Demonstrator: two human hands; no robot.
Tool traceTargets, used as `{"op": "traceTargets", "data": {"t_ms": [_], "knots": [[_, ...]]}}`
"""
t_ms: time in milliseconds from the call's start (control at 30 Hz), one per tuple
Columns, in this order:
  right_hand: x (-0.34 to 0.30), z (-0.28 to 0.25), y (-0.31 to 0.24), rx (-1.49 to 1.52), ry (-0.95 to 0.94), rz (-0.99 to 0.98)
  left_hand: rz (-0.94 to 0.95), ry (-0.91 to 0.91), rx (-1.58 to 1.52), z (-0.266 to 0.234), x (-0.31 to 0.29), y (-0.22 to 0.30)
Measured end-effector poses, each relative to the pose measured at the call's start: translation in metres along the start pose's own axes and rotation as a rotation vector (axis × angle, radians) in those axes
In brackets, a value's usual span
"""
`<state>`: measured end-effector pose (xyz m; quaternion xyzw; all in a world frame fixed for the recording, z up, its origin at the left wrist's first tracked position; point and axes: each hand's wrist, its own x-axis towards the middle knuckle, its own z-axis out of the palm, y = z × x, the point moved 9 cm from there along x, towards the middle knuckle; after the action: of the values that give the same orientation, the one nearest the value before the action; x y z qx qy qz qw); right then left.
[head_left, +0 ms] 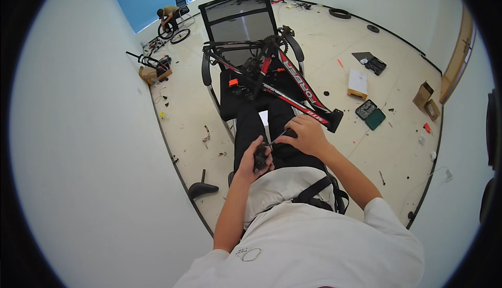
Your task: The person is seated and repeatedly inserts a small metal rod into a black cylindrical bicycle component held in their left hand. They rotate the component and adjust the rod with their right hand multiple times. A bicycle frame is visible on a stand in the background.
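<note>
Above my lap, my left hand [249, 161] is closed around a small black part [260, 157], whose exact kind I cannot make out. My right hand [308, 135] grips a screwdriver-like tool with a dark handle and a thin metal shaft [275, 140]. The shaft's tip meets the top of the black part, between the two hands. Just beyond my hands, a black, red and white bicycle frame [298, 98] lies across a black mesh office chair [238, 18]. Its head tube end is close to my right hand.
An orange-red object [233, 82] lies on the chair seat. On the floor at right are an open green toolbox [374, 115], a black tool case [374, 65] and cardboard boxes [422, 95]. A bicycle saddle [201, 189] lies at left. Far off, a person [168, 15] bends over a wheel.
</note>
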<state>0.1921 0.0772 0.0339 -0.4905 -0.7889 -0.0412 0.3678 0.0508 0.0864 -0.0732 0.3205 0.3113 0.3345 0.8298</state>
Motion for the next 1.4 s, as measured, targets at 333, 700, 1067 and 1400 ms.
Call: {"op": "traceTargets", "data": {"t_ms": [333, 700, 1067, 1400], "knots": [[-0.023, 0.058, 0.040, 1.488, -0.120, 0.797, 0.320, -0.017, 0.365, 0.010, 0.006, 0.010], [-0.008, 0.057, 0.022, 1.607, 0.214, 1.072, 0.438, 0.170, 0.844, 0.022, -0.003, 0.018], [0.024, 0.025, -0.021, 1.376, -0.083, 0.487, 0.139, 0.138, 0.563, 0.014, -0.002, 0.002], [-0.006, 0.068, 0.054, 1.432, 0.217, 0.728, 0.325, 0.254, 0.520, 0.019, -0.002, 0.008]]}}
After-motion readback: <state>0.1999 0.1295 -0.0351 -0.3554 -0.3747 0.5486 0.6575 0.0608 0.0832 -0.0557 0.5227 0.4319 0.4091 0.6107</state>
